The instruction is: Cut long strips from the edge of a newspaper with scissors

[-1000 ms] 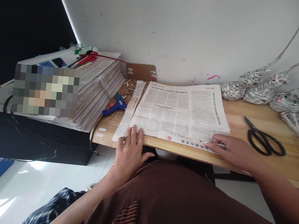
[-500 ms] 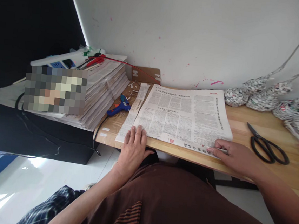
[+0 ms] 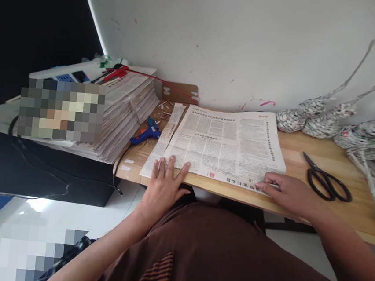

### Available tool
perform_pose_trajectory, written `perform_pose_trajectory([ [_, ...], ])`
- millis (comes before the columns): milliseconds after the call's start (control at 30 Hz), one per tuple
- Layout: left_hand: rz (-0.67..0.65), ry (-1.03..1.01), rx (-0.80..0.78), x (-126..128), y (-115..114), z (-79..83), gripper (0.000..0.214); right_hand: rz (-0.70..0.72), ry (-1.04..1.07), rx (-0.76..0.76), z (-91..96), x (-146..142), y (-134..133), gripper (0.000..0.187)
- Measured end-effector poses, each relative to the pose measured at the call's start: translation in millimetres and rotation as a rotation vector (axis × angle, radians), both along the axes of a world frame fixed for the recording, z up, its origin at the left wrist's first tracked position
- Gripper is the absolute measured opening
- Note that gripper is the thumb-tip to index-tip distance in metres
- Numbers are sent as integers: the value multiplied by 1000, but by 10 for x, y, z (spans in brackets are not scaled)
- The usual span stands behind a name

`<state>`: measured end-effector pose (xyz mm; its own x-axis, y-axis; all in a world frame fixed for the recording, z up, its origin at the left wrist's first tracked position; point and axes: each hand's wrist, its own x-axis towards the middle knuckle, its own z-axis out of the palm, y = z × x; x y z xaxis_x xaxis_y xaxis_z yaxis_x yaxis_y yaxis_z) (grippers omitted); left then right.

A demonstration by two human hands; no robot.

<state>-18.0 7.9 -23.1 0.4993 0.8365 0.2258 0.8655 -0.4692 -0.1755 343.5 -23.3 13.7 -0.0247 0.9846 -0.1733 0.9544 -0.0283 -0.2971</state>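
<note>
- The bare left hand lies palm down, fingers spread, on the near left corner of a flat, white, printed newspaper sheet on the pale wooden table.
- The bare right hand curls its fingers at the sheet's near right corner; I cannot tell what they grip.
- Black-handled metal scissors lie right of the sheet, a narrow printed paper strip just left.

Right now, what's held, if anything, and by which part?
Left hand spreads on the newspaper, gripping nothing. Right hand curls at its near right corner; any grip is unclear.
</note>
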Motion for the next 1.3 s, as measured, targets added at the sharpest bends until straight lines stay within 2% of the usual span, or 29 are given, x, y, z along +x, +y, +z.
perform_pose_trajectory([
  [300,-1,24,20,-1,-20,-75,82,12,-6,-3,7,-10,-10,42],
  [533,-21,76,-13,-6,-32,33,88,-9,-2,-10,-2,-5,-4,43],
  [767,-29,85,-4,45,-48,72,106,3,10,-2,-24,21,4,40],
  [967,4,70,12,53,-57,46,100,-4,-13,7,-1,-16,7,38],
  [1033,-17,34,17,61,-56,11,96,-7,-10,5,14,-31,4,37],
  [1167,-140,-7,-35,98,-27,-71,94,-10,-4,2,36,-47,1,35],
  [1300,-147,24,-53,139,-7,-79,93,-9,-4,6,41,-52,-1,33],
])
